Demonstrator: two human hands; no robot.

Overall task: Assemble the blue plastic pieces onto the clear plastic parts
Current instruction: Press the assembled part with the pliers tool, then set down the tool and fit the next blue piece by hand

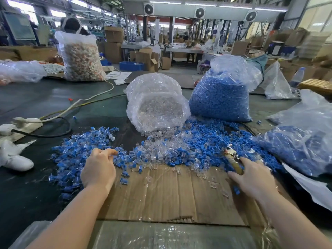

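Note:
Loose blue plastic pieces [212, 139] lie heaped at the right of the table, spilled from a full bag of blue pieces [221, 97]. Clear plastic parts [156, 150] spill from an open clear bag [158, 108] in the middle. A pile of joined blue-and-clear parts [79, 155] lies at the left. My left hand [99, 168] rests at that pile's edge with its fingers curled into the parts; what they hold is hidden. My right hand [251, 178] grips a yellow-handled tool [233, 159] at the edge of the blue heap.
A flat cardboard sheet [170, 194] lies in front of me. Another bag of blue pieces [303, 146] sits at the right. A power strip and cables [27, 123] lie at the left, with a white object [14, 159] and a tall bag of mixed parts [80, 60] behind.

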